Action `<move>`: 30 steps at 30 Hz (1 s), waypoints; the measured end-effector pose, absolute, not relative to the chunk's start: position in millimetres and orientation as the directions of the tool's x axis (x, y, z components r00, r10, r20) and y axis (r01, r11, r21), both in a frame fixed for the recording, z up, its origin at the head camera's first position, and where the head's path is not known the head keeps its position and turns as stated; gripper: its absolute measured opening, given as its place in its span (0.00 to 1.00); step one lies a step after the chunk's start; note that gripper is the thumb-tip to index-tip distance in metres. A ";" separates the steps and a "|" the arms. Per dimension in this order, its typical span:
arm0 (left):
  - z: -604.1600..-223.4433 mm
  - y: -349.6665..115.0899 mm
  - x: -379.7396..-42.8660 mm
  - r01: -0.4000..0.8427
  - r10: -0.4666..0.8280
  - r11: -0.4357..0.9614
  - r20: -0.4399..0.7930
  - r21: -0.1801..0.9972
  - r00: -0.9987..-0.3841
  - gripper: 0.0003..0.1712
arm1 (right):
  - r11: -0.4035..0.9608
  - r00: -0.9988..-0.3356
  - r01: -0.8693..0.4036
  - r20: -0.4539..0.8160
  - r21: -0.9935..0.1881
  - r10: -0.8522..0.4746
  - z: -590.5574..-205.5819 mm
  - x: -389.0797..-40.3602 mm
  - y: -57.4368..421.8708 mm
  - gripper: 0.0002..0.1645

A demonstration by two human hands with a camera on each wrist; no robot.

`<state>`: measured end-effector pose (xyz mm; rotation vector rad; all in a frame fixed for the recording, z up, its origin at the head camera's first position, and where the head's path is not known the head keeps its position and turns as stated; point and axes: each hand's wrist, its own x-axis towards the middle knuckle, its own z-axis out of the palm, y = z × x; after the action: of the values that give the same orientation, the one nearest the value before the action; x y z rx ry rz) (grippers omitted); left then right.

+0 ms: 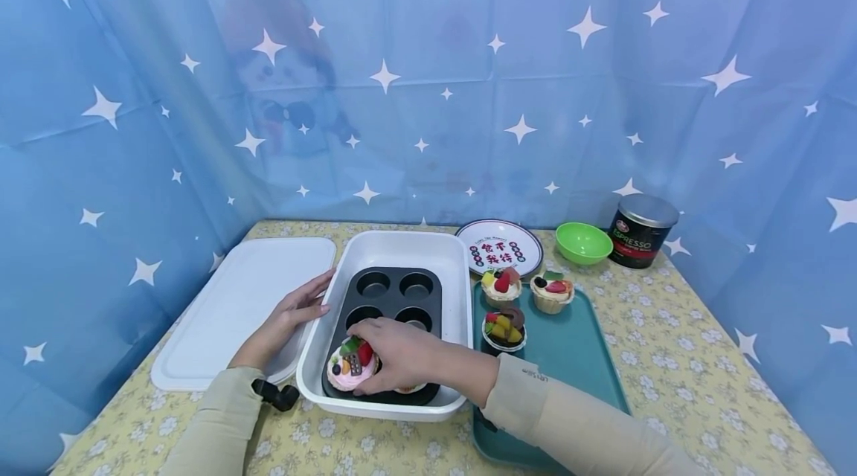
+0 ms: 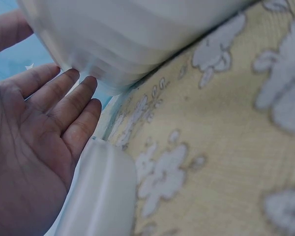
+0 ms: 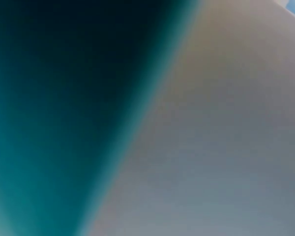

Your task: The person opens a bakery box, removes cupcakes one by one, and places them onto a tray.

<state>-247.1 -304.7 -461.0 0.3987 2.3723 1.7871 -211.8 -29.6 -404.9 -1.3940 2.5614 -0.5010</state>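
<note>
My right hand [image 1: 405, 353] grips a cupcake [image 1: 350, 372] with pink cream and fruit on top, at the front left cup of a dark muffin tin [image 1: 393, 301]. Another cupcake [image 1: 410, 388] sits in the front right cup, mostly covered by that hand. The tin lies inside a white plastic bin [image 1: 459, 297]. Against the bin's left rim rests my left hand [image 1: 291, 316], its fingers fairly straight; in the left wrist view the fingertips meet the bin's outer wall [image 2: 132, 34]. The right wrist view is blurred, with only the teal tray [image 3: 34, 196] and pale bin wall [image 3: 211, 147] showing.
Three fruit-topped cupcakes [image 1: 552, 294] stand at the back of the teal tray [image 1: 576, 372] on the right. Behind it are a printed plate [image 1: 529, 247], a green bowl [image 1: 584, 244] and an espresso can [image 1: 641, 232]. A white lid [image 1: 230, 305] lies left of the bin.
</note>
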 end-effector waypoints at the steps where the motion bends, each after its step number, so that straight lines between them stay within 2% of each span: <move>1: -461.0 -304.9 -247.2 0.125 0.296 0.257 0.045 0.958 -0.954 0.39 | 0.502 -0.542 -0.779 0.001 -0.376 -0.840 -405.2 -211.9 -29.7 0.49; 30: -459.2 -304.1 -245.3 0.134 0.291 0.265 0.053 0.955 -0.955 0.39 | 0.478 -0.517 -0.808 0.025 -0.345 -0.856 -407.3 -211.2 -30.5 0.47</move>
<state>-245.3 -304.1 -459.2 0.4038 2.3898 1.7829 -211.2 -30.5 -407.3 -1.4565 2.5677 -0.4758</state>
